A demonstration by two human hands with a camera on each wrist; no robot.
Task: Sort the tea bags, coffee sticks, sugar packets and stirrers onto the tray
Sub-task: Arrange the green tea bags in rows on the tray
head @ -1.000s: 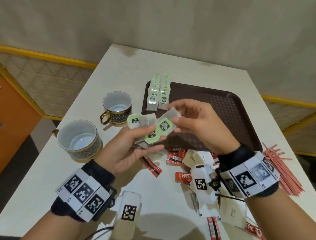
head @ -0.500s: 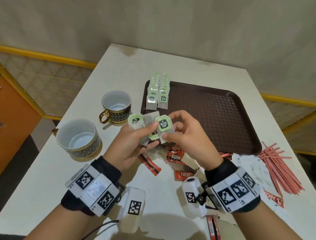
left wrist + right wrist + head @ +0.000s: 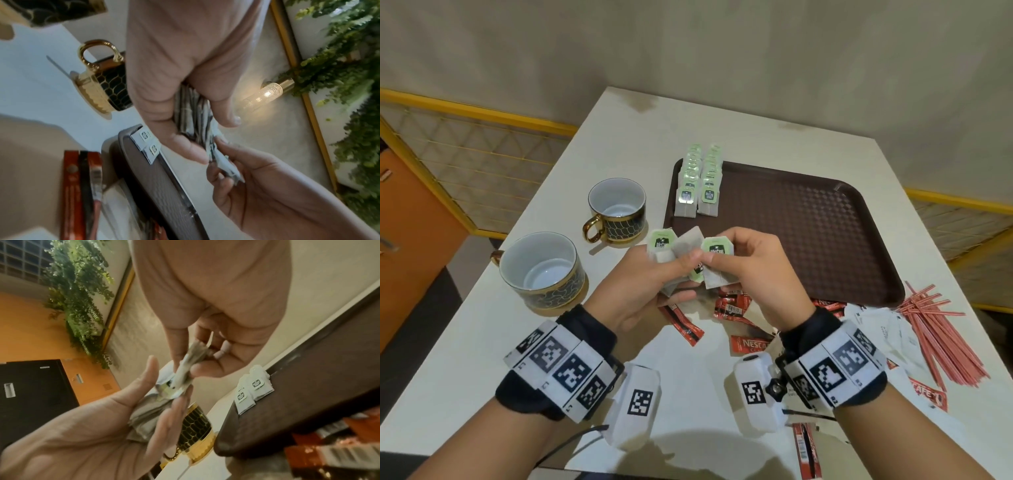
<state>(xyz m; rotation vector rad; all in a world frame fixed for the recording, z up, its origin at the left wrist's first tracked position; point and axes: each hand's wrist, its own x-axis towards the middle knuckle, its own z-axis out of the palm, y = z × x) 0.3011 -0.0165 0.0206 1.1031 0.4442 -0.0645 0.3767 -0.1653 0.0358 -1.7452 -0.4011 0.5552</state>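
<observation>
We are partway through the tea step. Our left hand (image 3: 643,291) grips a fanned bunch of tea bags (image 3: 671,253), fingers curled round their lower ends, thumb laid across the front. Our right hand (image 3: 753,274) pinches one tea bag (image 3: 717,263) between thumb and fingertips, right beside the bunch and touching it, so we judge we are peeling one bag off the bunch. Both hands hover just short of the near edge of the tray (image 3: 808,240).

The pinched bag's long axis runs roughly upright, leaning a little away from us. Its green tag (image 3: 717,247) points up and away, toward the tray; the paper pouch hangs below toward our wrist.

Beyond our fingertips, two rows of sorted tea bags (image 3: 698,192) lie along the tray's far left side, tags pointing away from us. The next move, as we judge it, calls for freeing the single bag cleanly, carrying it forward and laying it flat, in line with those rows.

The coffee sticks (image 3: 732,305) lie under our hands. The sugar packets (image 3: 883,329) and stirrers (image 3: 941,332) lie off to the right, not yet sorted.
</observation>
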